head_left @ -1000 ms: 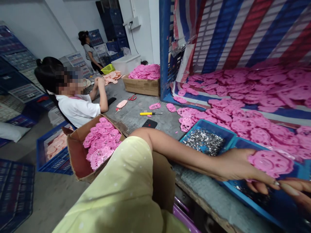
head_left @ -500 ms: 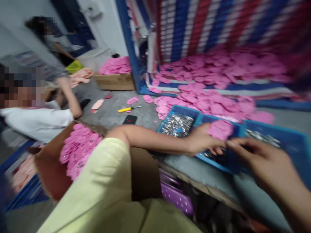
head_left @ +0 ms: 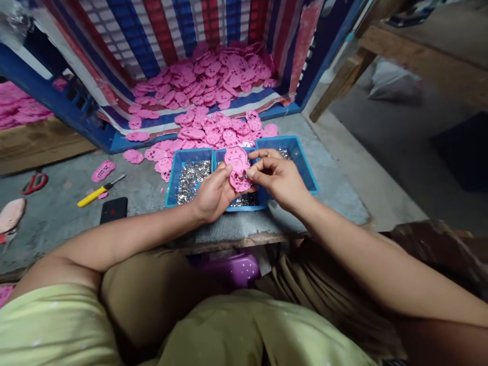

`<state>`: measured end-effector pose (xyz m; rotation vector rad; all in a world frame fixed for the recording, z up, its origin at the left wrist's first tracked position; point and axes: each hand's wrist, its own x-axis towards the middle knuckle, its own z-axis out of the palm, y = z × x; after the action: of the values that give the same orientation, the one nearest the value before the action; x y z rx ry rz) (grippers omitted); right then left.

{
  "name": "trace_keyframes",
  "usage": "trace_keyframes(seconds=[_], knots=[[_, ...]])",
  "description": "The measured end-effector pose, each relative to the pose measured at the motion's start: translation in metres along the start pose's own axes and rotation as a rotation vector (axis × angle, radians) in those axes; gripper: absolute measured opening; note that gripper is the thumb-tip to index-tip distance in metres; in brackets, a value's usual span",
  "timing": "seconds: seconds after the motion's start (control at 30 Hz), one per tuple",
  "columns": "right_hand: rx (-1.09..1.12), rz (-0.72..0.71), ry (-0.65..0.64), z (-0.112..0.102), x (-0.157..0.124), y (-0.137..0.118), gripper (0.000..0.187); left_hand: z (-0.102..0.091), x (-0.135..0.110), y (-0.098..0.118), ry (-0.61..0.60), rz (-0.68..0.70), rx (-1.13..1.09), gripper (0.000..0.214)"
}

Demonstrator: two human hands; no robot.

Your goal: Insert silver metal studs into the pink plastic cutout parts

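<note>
A pink plastic face-shaped piece (head_left: 238, 168) is held between both hands above a blue tray (head_left: 305, 168) that has compartments full of small silver metal parts (head_left: 190, 178). My left hand (head_left: 213, 195) grips the piece from the left with thumb on top. My right hand (head_left: 276, 175) pinches its right edge with fingers curled. Just behind the tray a heap of the same pink pieces (head_left: 213, 127) spills out of a blue crate lined with striped sheeting (head_left: 183, 30).
On the grey table (head_left: 152, 193) to the left lie a yellow-handled tool (head_left: 97, 190), a black phone (head_left: 113, 209), red scissors (head_left: 34, 182) and a loose pink piece (head_left: 102, 170). A purple stool (head_left: 234, 267) sits under the table. A wooden bench (head_left: 400, 51) stands at the right.
The view has swung right, away from the other seated people. Both hands came together over the tray, and my right hand has taken hold of the pink piece my left hand was carrying.
</note>
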<state>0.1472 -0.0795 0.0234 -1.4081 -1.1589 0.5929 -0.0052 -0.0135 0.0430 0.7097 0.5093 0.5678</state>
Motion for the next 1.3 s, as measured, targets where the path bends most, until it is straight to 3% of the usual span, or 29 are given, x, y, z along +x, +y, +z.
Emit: trace_keyframes(seconds=[0.33, 0.47, 0.6, 0.97, 1.3], knots=[[0.004, -0.015, 0.062, 0.003, -0.002, -0.005, 0.013, -0.005, -0.001, 0.002, -0.131, 0.023, 0.009, 0.055], [0.080, 0.025, 0.065, 0.000, 0.000, -0.007, 0.014, -0.002, -0.004, 0.009, -0.114, 0.013, 0.038, 0.079], [0.078, 0.040, 0.048, -0.002, 0.000, -0.006, 0.014, 0.000, -0.006, 0.011, -0.085, 0.015, 0.047, 0.089], [0.041, 0.003, -0.012, -0.005, 0.000, -0.009, 0.015, -0.001, -0.005, 0.008, -0.130, 0.047, 0.071, 0.091], [0.013, -0.010, -0.013, -0.003, 0.000, -0.007, 0.019, -0.002, -0.005, 0.005, -0.084, 0.063, 0.108, 0.092]])
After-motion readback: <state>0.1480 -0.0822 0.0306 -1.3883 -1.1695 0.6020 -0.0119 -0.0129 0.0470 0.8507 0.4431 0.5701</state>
